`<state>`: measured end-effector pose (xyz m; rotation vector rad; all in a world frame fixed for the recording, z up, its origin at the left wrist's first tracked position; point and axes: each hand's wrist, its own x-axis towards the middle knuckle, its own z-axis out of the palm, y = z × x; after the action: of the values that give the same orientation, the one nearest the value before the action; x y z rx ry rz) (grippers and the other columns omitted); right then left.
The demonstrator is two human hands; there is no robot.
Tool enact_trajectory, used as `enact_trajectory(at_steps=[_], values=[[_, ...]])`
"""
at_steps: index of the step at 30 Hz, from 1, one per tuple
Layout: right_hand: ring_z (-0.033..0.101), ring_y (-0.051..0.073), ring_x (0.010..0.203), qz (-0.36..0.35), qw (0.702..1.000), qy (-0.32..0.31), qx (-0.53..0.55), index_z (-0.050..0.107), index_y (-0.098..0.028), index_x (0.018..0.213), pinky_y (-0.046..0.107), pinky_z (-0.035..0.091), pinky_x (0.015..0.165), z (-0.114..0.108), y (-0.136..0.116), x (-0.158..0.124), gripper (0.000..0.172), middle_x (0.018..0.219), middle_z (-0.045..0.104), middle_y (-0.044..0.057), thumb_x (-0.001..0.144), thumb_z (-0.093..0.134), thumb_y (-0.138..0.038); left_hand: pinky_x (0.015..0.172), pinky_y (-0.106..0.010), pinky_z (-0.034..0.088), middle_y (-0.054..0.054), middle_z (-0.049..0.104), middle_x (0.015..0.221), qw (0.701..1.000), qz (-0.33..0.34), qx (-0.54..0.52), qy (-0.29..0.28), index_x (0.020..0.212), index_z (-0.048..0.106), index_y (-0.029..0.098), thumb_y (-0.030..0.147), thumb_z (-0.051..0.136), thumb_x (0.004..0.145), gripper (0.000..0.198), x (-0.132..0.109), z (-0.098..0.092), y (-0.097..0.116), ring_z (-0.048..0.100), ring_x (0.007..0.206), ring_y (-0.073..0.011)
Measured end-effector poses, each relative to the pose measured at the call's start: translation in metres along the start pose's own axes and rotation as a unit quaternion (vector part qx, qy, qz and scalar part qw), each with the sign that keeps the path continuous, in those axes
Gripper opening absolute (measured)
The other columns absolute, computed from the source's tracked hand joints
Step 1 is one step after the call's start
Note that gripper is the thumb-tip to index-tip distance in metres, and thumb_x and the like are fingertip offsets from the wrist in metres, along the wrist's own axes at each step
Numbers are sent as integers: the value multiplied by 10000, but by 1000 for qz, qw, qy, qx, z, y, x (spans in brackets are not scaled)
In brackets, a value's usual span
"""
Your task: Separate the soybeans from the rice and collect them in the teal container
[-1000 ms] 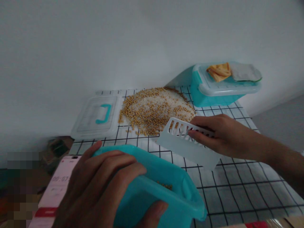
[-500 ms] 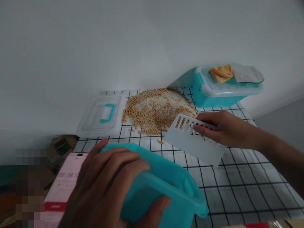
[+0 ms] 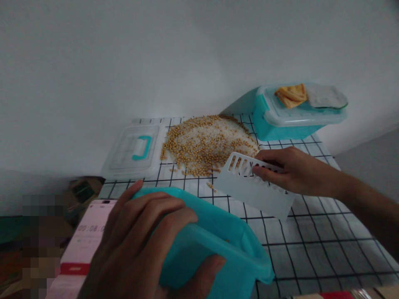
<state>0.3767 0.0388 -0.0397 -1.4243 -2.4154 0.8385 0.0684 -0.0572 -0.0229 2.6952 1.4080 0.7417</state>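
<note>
My left hand [image 3: 149,245] grips the rim of a turquoise plastic bin [image 3: 218,224], thumb on the near outer wall and fingers over the opening. A few bits show inside the bin; most of its floor is hidden. In my right hand [image 3: 286,170] is a flat white plastic scraper [image 3: 252,191], pinched at its slotted upper edge. Its lower edge is at the checked tablecloth, just in front of a mound of yellow beans mixed with white grains [image 3: 208,145]. A few loose beans [image 3: 211,186] lie between mound and bin.
A clear lid with a turquoise handle [image 3: 132,151] lies at left. At the back right stands a lidded turquoise box [image 3: 280,131], with a yellow cloth [image 3: 291,95] and a pale cloth [image 3: 326,96] on top. A phone with a timer [image 3: 82,241] is left of the bin.
The scraper in my right hand has shifted very slightly, and the loose beans near its left corner lie a little differently. My left hand and the bin hold nearly the same position.
</note>
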Motion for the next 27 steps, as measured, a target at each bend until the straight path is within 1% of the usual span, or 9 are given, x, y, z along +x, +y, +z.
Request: enact_trajectory(at_steps=[4,7,10,13,15,17,19,22,27], values=[[541,106,545,-10,1000,6,-6,652,-213,914,243,348,519,1,-2,1,244,663,631,-28,959,529,-420,1122,-585,312,-66,595,1050,1000,-2,-5,10,1028,601,215,400,703,769,334,0,0,-1,537,1021,-279],[555,114,569,-9,1000,20,-13,656,-206,928,248,357,533,0,0,3,260,702,650,-12,961,521,-425,1121,-594,304,-68,592,1040,1000,4,-7,8,1021,603,210,394,707,764,333,-1,0,-1,534,1019,-280],[560,125,572,5,999,30,-26,659,-203,921,256,351,522,-4,6,6,291,719,663,-1,960,516,-454,1123,-595,302,-65,593,1056,1000,4,-5,2,1040,600,212,371,698,776,323,-1,1,-1,534,1030,-278],[576,137,582,33,998,42,-35,673,-208,944,263,354,520,-9,14,7,315,744,683,7,953,520,-484,1130,-596,303,-60,595,1064,1000,3,-2,4,1045,599,218,388,702,773,337,-1,2,0,535,1033,-278],[595,146,609,45,997,52,-27,684,-214,979,265,371,533,-11,17,6,324,779,698,12,947,528,-496,1136,-589,303,-47,597,1064,1000,2,1,9,1045,600,228,415,696,772,345,-1,3,1,538,1030,-279],[608,154,634,48,997,55,-14,690,-216,1002,267,386,546,-12,17,5,333,801,706,14,941,534,-504,1147,-575,301,-28,597,1058,1000,-13,0,8,1036,596,242,422,677,786,318,0,2,2,540,1026,-277],[615,157,652,44,998,52,5,689,-214,1019,268,394,555,-11,14,4,335,810,708,14,940,533,-500,1154,-566,297,-22,593,1054,1000,-24,1,5,1022,589,249,424,679,784,309,0,1,2,538,1028,-281],[601,148,642,31,998,42,24,682,-206,1002,263,380,548,-5,6,5,325,791,697,12,946,523,-485,1148,-570,295,-45,591,1043,1000,-10,12,-6,1014,586,240,453,704,756,355,0,0,1,532,1035,-292],[563,130,617,-8,999,17,35,678,-187,988,258,344,554,8,-1,18,317,762,676,14,964,499,-447,1136,-574,292,-64,597,1006,1000,4,18,-8,1005,584,228,459,705,763,355,1,0,0,532,1008,-282]])
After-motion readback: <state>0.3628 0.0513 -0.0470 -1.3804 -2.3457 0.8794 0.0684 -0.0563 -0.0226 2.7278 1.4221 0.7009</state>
